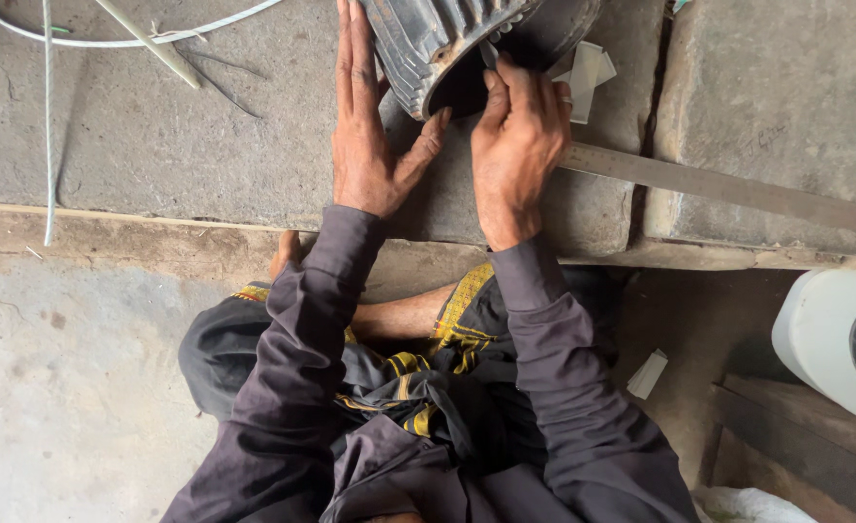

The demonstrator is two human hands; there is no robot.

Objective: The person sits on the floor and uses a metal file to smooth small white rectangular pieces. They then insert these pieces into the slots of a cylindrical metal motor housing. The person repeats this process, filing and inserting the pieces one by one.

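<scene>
A dark ribbed metal motor housing (438,44) lies on its side on a stone slab (205,145) at the top centre. My left hand (365,126) rests flat against its left flank, fingers straight, thumb reaching toward the open rim. My right hand (517,131) is curled at the rim's lower right edge, fingers closed around a small thin piece I cannot make out, pressing into the opening. Both arms wear dark purple-grey sleeves.
A long flat metal bar (728,189) runs right from under my right hand. White paper slips (588,73) lie behind the housing, another slip (647,374) below. White wire (48,116) crosses top left. A white container (830,334) stands at right.
</scene>
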